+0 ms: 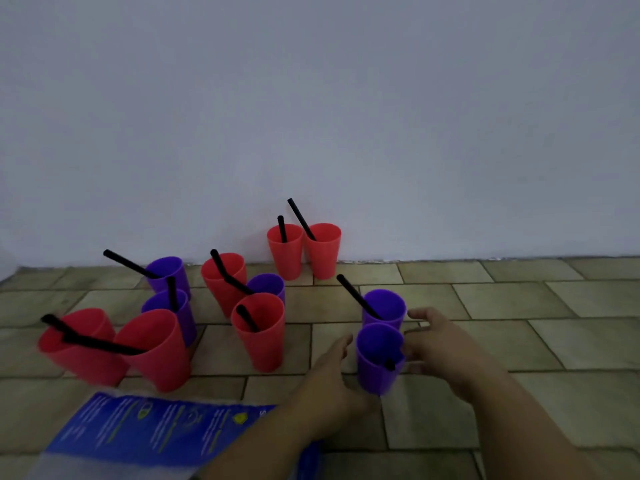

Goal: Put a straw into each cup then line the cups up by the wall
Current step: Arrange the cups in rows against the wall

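Note:
Several red and purple cups stand on the tiled floor, each with a black straw. Two red cups (285, 252) (323, 251) stand side by side against the white wall (346, 116). The nearest purple cup (377, 362) has only a short straw end (390, 364) showing inside it. My left hand (329, 379) is just left of this cup and my right hand (440, 344) just right of it, both with fingers spread. The right fingertips reach the cup's side; neither hand wraps it. A second purple cup (385, 306) with a leaning straw stands right behind.
A blue printed packet (156, 424) lies flat at the lower left. A cluster of red and purple cups (258, 332) (154, 348) fills the left half of the floor. Bare tiles (519, 306) stretch to the right along the wall.

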